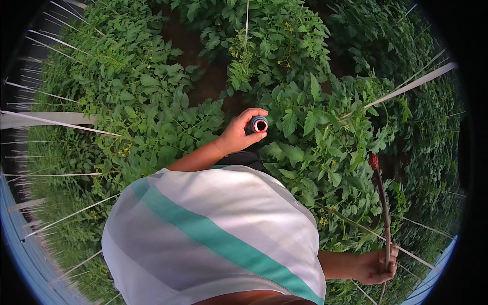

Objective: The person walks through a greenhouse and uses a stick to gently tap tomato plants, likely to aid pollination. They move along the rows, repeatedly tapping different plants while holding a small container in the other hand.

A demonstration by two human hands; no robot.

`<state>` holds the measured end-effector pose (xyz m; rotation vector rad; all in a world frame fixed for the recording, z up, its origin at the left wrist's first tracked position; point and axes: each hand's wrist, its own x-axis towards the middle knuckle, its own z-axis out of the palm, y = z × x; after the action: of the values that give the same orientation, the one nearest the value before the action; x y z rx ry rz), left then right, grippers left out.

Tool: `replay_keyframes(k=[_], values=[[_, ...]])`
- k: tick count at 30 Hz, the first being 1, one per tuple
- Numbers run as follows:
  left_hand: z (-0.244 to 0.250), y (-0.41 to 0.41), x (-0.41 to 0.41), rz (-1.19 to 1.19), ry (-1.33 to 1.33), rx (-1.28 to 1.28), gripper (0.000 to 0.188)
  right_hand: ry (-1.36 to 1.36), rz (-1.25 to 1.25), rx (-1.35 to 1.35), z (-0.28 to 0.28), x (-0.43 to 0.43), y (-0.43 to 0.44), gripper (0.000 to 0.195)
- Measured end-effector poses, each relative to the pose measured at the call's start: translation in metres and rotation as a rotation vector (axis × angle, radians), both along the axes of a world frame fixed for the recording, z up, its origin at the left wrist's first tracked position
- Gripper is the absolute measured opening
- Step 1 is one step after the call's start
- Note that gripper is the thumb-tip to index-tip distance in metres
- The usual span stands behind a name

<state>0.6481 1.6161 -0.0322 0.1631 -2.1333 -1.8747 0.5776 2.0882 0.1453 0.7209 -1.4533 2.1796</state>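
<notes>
My left hand (244,130) is wrapped around a small bottle (259,124) in front of my body. The bottle's open mouth faces up, with red residue on its rim and a dark inside. Far to the right, my right hand (375,265) grips a thin brown stick (384,213). A red-stained wad (373,161) covers the stick's far end, close to the leaves. Red marks show on the skin of that hand. Tomato plants (305,110) with yellow flowers (288,26) stand around both hands.
White support strings (411,84) slant up from the plants, one of them passing by my right hand. Dense tomato foliage (145,95) fills the left side. Brown soil (206,82) shows between the rows. Blue sheeting (17,244) lines the lower left rim.
</notes>
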Motion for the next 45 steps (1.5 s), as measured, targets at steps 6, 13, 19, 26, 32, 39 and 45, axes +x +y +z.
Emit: replay_keyframes(k=[6,13,19,26,32,39,45], values=[[-0.018,-0.056,-0.048,-0.129,0.028,-0.007,0.049,0.089,0.021,0.510,-0.048,-0.030,-0.213,0.041],[-0.047,-0.188,-0.040,-0.154,-0.001,-0.085,0.048,-0.158,0.277,0.690,-0.088,-0.093,-0.418,0.032],[-0.045,-0.327,-0.014,0.225,-0.123,0.064,0.054,0.023,0.392,0.606,-0.085,-0.149,-0.568,0.036],[-0.039,-0.411,0.005,0.536,0.121,0.242,0.057,-0.001,0.387,0.562,-0.092,-0.190,-0.659,0.033],[-0.041,-0.446,0.013,0.636,0.143,0.248,0.058,0.078,0.225,0.642,-0.098,-0.225,-0.727,0.025],[-0.039,-0.520,-0.005,0.728,0.110,0.302,0.056,0.116,0.153,0.757,-0.109,-0.275,-0.831,0.025],[-0.038,-0.604,-0.039,0.674,0.144,0.278,0.052,0.099,0.072,0.851,-0.125,-0.298,-0.868,0.017]])
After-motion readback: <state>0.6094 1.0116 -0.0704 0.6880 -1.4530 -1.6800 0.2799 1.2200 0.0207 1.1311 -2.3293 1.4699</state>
